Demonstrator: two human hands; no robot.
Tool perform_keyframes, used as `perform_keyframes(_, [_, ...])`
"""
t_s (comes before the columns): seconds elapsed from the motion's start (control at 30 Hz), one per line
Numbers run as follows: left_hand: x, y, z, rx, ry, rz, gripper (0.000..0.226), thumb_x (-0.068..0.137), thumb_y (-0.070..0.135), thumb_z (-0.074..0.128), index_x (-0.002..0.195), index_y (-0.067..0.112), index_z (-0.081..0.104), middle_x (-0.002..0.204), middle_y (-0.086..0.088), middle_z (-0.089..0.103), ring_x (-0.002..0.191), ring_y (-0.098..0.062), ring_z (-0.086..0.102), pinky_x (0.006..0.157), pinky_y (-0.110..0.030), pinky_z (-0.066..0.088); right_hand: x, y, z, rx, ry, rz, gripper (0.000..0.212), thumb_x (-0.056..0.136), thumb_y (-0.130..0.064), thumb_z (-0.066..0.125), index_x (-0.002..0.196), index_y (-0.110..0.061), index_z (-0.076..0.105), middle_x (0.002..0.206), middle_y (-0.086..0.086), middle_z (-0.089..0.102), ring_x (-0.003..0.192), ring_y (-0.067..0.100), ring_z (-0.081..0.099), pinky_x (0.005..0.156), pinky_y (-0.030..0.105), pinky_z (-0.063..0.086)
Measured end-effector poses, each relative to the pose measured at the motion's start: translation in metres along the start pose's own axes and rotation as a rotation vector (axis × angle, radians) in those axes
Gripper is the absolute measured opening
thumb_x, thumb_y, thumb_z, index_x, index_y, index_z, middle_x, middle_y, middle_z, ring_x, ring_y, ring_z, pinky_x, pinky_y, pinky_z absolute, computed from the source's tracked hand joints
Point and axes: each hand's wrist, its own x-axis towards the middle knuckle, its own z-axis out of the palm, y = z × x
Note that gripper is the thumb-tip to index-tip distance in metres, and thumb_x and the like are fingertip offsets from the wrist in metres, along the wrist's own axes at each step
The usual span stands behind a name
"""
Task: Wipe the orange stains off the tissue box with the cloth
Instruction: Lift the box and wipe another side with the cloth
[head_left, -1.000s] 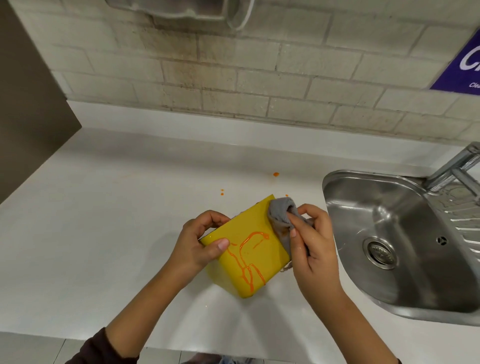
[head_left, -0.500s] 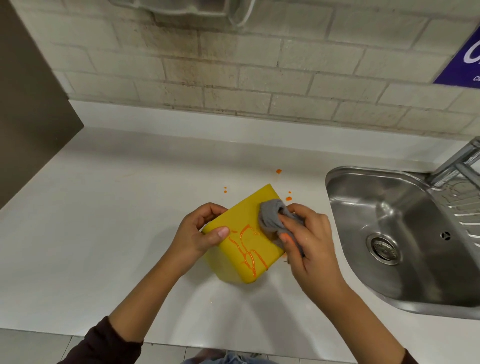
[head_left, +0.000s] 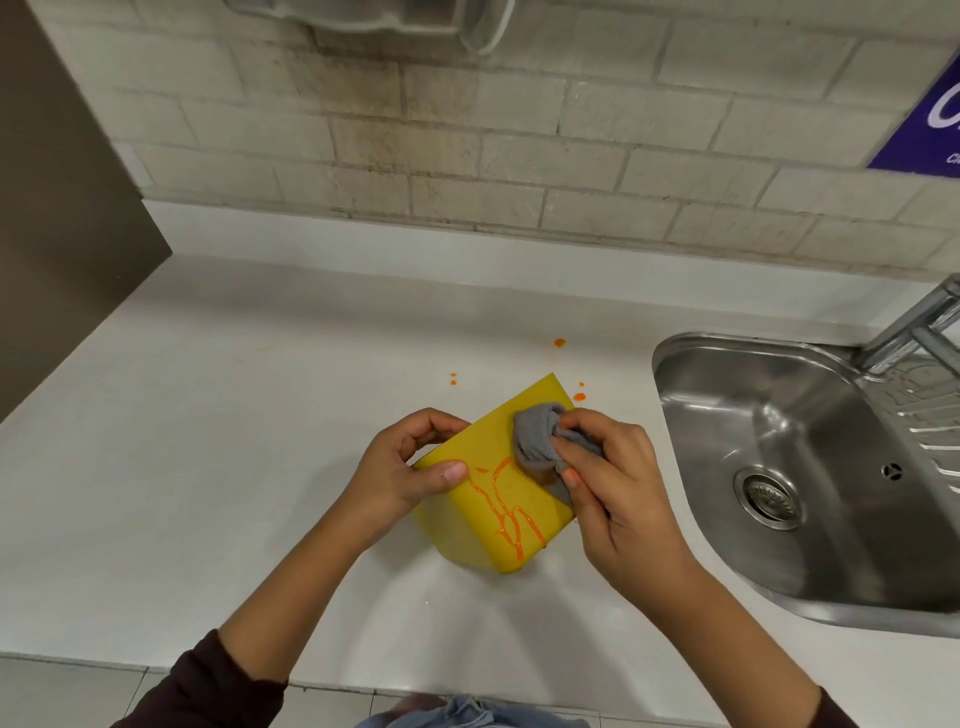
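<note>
A yellow tissue box (head_left: 488, 447) is tilted above the white counter (head_left: 208, 467), held at its left edge by my left hand (head_left: 402, 467). Orange stain lines (head_left: 506, 506) run down the box's upper face toward its near corner. My right hand (head_left: 618, 488) grips a bunched grey cloth (head_left: 537, 436) and presses it on the box's right half, just above the stains. Part of the cloth is hidden under my fingers.
Small orange drops (head_left: 559, 342) dot the counter behind the box. A steel sink (head_left: 779, 467) with a drain and a tap (head_left: 914, 322) lies to the right. A tiled wall rises at the back; a dark panel (head_left: 62, 218) stands at the left.
My right hand has slid the cloth from the box's right edge onto its upper face, toward the stains. The box has turned a little in my left hand.
</note>
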Motion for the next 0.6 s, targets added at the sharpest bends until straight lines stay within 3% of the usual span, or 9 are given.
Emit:
perform_keyframes(0.1, [0.002, 0.001, -0.002, 0.011, -0.016, -0.012, 0.078, 0.035, 0.075, 0.076, 0.091, 0.021, 0.064, 0.088, 0.008, 0.069, 0.087, -0.013, 0.062, 0.074, -0.026, 0.046, 0.002, 0.003, -0.003, -0.001, 0.098, 0.104, 0.029, 0.091, -0.012, 0.042, 0.108, 0.000, 0.064, 0.118, 0.005, 0.053, 0.108, 0.014, 0.044, 0.097, 0.017, 0.031])
perform_keyframes(0.27, [0.003, 0.005, -0.004, 0.052, -0.050, -0.021, 0.080, 0.032, 0.078, 0.074, 0.091, 0.024, 0.063, 0.087, 0.010, 0.068, 0.088, -0.012, 0.063, 0.074, -0.024, 0.046, 0.016, -0.016, 0.009, 0.016, 0.130, 0.215, 0.033, 0.091, -0.016, 0.040, 0.108, -0.002, 0.065, 0.117, 0.000, 0.052, 0.106, 0.010, 0.042, 0.095, 0.007, 0.026])
perform_keyframes(0.43, [0.003, 0.005, -0.004, 0.018, -0.045, -0.016, 0.062, 0.042, 0.051, 0.076, 0.091, 0.017, 0.062, 0.087, 0.001, 0.066, 0.083, -0.013, 0.061, 0.073, -0.025, 0.046, 0.004, -0.022, 0.009, 0.042, -0.020, 0.050, 0.029, 0.091, -0.012, 0.041, 0.113, -0.007, 0.060, 0.121, 0.006, 0.057, 0.106, 0.015, 0.045, 0.098, 0.014, 0.030])
perform_keyframes(0.6, [0.002, 0.005, -0.005, 0.047, -0.055, -0.034, 0.081, 0.030, 0.078, 0.074, 0.091, 0.025, 0.063, 0.084, 0.014, 0.069, 0.085, -0.008, 0.062, 0.071, -0.018, 0.046, 0.006, -0.007, -0.004, 0.002, 0.072, 0.150, 0.029, 0.090, -0.009, 0.042, 0.101, 0.002, 0.066, 0.112, 0.003, 0.057, 0.103, 0.020, 0.048, 0.096, 0.012, 0.029])
